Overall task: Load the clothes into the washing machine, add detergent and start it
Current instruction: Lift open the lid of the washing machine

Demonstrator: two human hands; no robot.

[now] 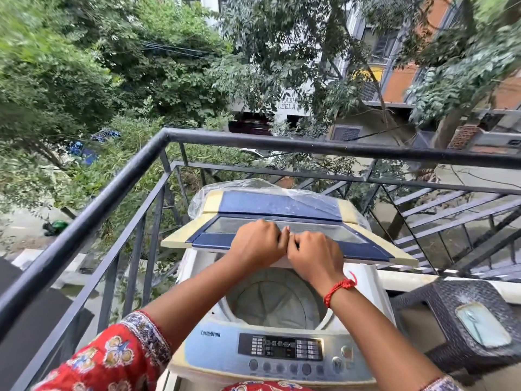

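Observation:
A top-loading washing machine stands on a balcony right below me. Its blue and cream folding lid is raised partway over the drum, which looks empty. My left hand and my right hand sit side by side, both gripping the lid's front edge. The control panel with buttons faces me at the near edge. I see no clothes or detergent.
A black metal railing rings the balcony on the left and far side. A dark woven plastic stool stands at the right, close to the machine. Clear plastic sheeting lies behind the lid. Trees and buildings lie beyond.

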